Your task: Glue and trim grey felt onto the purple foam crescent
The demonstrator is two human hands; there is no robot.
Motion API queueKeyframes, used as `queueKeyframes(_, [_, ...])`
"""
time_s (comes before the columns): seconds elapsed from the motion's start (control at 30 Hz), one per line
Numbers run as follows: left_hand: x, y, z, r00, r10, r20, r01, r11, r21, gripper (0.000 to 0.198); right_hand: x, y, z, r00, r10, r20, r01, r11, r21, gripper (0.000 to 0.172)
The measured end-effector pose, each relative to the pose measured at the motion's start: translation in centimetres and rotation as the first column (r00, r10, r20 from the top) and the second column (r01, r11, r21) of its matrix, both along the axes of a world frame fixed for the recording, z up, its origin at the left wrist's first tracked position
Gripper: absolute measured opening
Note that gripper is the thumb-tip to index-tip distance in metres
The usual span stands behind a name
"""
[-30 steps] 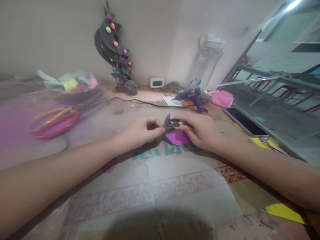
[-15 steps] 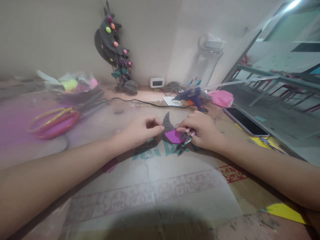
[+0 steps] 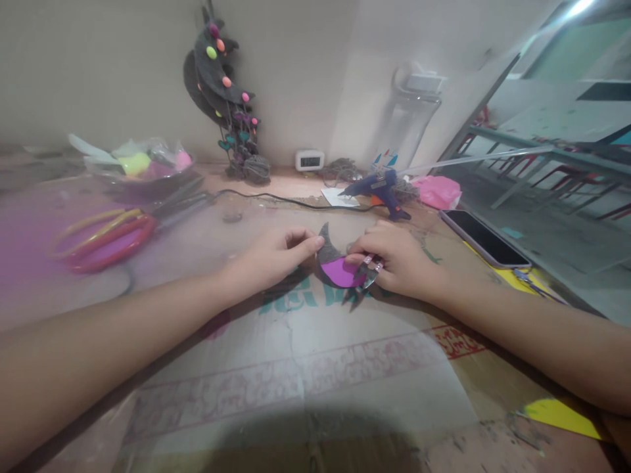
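Between my hands is a small crescent, its upper tip wound in dark grey yarn and its lower part bare purple. My left hand pinches the yarn-covered tip between thumb and finger. On the other side, my right hand has its fingers curled at the purple part. A small shiny metal object lies across those right fingers; its kind is unclear. Dark grey bits show under the crescent's lower right end.
A blue glue gun with a black cord stands behind my hands. A phone lies at right, yellow-and-red-handled scissors at left. Against the wall are a grey crescent hanging, a small clock and a clear bottle.
The crescent has tipped slightly and its yarn-covered tip sits a little further left. More of the purple part shows. Both hands keep nearly the same places.
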State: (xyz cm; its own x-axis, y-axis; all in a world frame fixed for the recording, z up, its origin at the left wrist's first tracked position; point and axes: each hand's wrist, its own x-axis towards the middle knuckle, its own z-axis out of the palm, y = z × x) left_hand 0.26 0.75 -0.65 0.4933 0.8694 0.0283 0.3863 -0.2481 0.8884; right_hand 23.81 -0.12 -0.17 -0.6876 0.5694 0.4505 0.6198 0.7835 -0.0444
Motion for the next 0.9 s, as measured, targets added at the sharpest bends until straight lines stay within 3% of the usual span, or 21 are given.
queueKeyframes(0.5, [0.06, -0.05, 0.13, 0.999, -0.032, -0.004, 0.032, 0.998, -0.051, 0.038, -0.22, -0.36, 0.02, 0.997, 0.025, -0.069, -0.028, 0.999, -0.044, 0.022])
queueKeyframes(0.9, [-0.10, 0.05, 0.05, 0.998, -0.059, -0.003, 0.059, 0.998, 0.010, 0.038, -0.06, 0.00, -0.05, 0.998, -0.004, -0.069, 0.000, 0.999, -0.052, 0.018])
